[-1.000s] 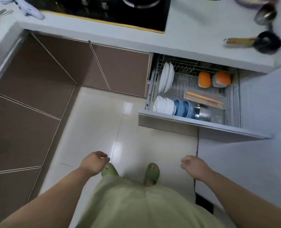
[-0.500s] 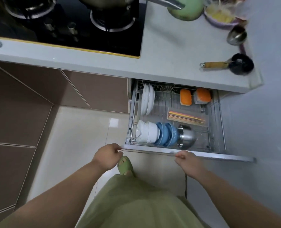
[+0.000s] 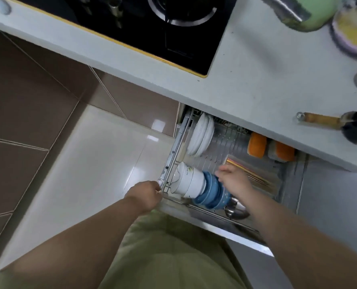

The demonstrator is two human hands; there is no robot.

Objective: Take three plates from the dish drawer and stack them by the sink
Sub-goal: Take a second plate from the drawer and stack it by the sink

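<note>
Gripping the drawer [image 3: 174, 151] corner, left hand [image 3: 145, 193] closed, right hand [image 3: 234, 179] open over bowls [image 3: 198, 184]; three plates [image 3: 200, 134] racked.

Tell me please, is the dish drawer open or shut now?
Open. The dish drawer is pulled out from under the counter, so the white plates and bowls inside are visible.

Home kitchen: gas hob [image 3: 152, 24], countertop [image 3: 267, 84], dish drawer [image 3: 225, 223]
</note>
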